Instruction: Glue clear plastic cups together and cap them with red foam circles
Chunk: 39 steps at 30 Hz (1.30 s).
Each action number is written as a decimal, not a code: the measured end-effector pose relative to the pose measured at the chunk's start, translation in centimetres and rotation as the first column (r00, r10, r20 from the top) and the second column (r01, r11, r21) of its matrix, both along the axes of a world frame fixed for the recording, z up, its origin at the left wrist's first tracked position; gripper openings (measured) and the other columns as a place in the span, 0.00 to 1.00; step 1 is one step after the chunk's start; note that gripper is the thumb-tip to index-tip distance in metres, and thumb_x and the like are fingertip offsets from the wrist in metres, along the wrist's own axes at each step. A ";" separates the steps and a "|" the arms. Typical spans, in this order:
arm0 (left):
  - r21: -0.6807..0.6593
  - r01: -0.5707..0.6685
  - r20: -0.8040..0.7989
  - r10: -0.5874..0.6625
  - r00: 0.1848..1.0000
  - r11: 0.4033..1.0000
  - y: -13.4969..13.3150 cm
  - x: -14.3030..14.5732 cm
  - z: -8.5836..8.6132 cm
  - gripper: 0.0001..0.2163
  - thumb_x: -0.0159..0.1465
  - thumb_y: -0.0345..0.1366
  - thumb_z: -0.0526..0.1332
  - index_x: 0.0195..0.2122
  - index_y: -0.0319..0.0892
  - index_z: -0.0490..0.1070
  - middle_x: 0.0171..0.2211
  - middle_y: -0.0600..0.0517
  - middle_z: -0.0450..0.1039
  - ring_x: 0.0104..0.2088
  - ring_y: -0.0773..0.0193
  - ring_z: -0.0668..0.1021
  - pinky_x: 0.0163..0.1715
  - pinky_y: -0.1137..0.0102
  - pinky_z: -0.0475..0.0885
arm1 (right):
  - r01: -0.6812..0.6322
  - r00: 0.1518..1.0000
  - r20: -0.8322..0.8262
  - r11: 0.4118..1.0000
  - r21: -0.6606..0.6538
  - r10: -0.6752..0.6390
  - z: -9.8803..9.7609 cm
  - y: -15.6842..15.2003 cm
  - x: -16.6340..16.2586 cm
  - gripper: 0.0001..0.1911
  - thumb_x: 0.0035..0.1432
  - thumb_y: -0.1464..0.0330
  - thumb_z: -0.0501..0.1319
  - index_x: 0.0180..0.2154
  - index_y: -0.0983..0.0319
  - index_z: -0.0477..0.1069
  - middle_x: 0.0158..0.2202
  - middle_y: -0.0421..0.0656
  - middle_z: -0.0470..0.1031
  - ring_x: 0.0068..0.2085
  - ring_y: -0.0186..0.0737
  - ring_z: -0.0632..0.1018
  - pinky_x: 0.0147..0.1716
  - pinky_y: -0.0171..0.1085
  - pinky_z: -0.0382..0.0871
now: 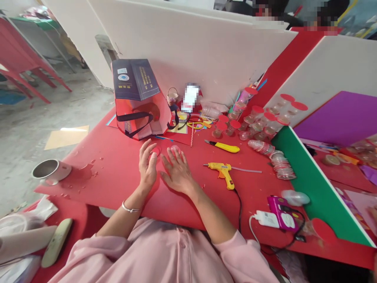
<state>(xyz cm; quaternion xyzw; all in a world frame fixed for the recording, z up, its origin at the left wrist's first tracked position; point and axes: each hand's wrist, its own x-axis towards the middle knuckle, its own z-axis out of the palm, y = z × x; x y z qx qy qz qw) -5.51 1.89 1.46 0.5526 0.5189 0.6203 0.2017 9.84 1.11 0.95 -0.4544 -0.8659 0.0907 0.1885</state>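
My left hand (pixel 148 164) is raised on its side over the red tabletop, fingers apart and holding nothing visible. Just beyond its fingers lies a small red round piece (pixel 156 150), partly covered by them. My right hand (pixel 178 169) lies palm down with fingers spread. Its fingertips touch or hover over a pinkish clear round piece (pixel 176 149); I cannot tell which. Right of that hand are a yellow glue gun (pixel 221 171) with a glue stick (pixel 247 170) in its back, and a yellow utility knife (pixel 225 147).
A red and navy bag (pixel 141 102) stands behind my hands. A metal cup (pixel 51 172) sits at the left edge beside spilled water. Red-lidded cups (pixel 259 118) and stacked clear cups (pixel 282 165) line a green divider (pixel 312 188). A magenta power strip (pixel 279 216) lies front right.
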 end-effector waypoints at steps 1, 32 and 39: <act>-0.015 0.021 0.000 -0.021 1.000 1.000 -0.1 0.1 0.0 0.16 0.74 0.46 0.55 0.56 0.46 0.74 0.67 0.44 0.64 0.68 0.52 0.67 0.67 0.55 0.64 | 0.003 1.000 -0.001 1.000 -0.002 -0.003 -0.2 0.0 0.0 0.35 0.73 0.52 0.52 0.74 0.56 0.50 0.78 0.49 0.41 0.78 0.56 0.38 0.73 0.64 0.40; 0.025 0.122 -0.101 -0.119 0.988 0.992 -0.3 0.6 -0.7 0.18 0.76 0.46 0.52 0.55 0.44 0.76 0.65 0.42 0.67 0.66 0.51 0.70 0.67 0.52 0.65 | -0.002 1.000 0.007 0.999 -0.035 0.003 -1.2 0.3 -0.5 0.37 0.69 0.53 0.57 0.73 0.60 0.55 0.75 0.52 0.52 0.77 0.60 0.45 0.73 0.61 0.42; 0.024 0.117 -0.086 -0.114 0.990 0.993 -0.5 0.9 -0.8 0.18 0.75 0.46 0.52 0.53 0.43 0.77 0.63 0.42 0.68 0.64 0.52 0.71 0.66 0.54 0.66 | -0.019 0.999 -0.035 0.999 0.045 0.020 -0.8 0.0 0.1 0.35 0.68 0.55 0.59 0.71 0.58 0.58 0.75 0.51 0.55 0.77 0.61 0.45 0.73 0.63 0.40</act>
